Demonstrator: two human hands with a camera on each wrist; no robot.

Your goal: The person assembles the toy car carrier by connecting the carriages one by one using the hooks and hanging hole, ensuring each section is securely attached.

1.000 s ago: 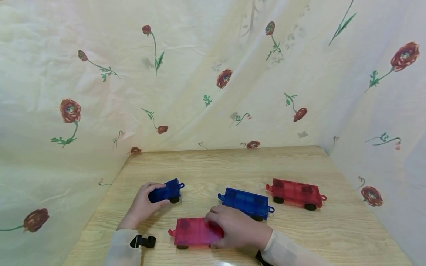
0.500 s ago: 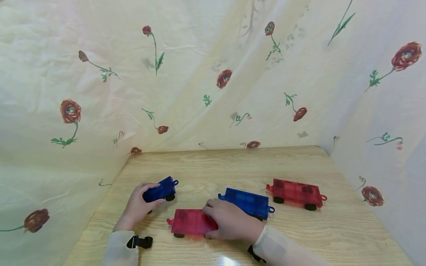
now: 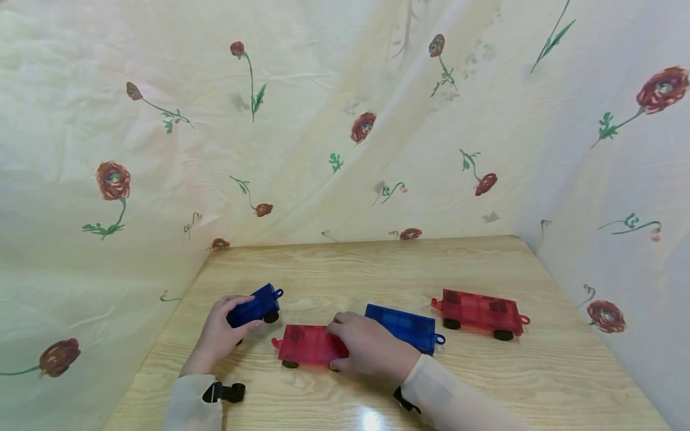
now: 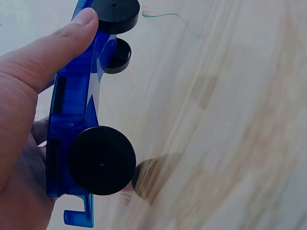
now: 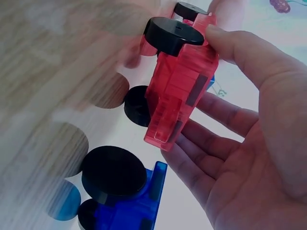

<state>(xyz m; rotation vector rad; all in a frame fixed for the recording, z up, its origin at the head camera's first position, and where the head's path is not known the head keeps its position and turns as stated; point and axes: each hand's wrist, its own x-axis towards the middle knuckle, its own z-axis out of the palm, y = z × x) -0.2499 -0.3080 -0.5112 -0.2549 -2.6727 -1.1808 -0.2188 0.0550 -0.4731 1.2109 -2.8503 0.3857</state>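
On the left of the table, my left hand (image 3: 221, 335) grips a blue toy train car (image 3: 256, 305), its ring end pointing to the far right. In the left wrist view the thumb presses the side of this blue car (image 4: 72, 105), above its black wheels. Nearer the middle, my right hand (image 3: 372, 347) grips the right end of a red toy train car (image 3: 304, 344), whose hook points left. The right wrist view has the thumb and fingers on either side of that red car (image 5: 184, 81). A second blue car (image 3: 404, 326) stands just behind my right hand, partly hidden by it.
A second red car (image 3: 480, 311) stands at the right, behind and beside the second blue one. The wooden table (image 3: 372, 260) is bounded at the back and sides by a flowered cloth (image 3: 302, 149). Both sleeves carry black wrist straps.
My left hand has moved left and slightly away from me with its blue car. My right hand has slid the red car away from me. The other two cars stay put.
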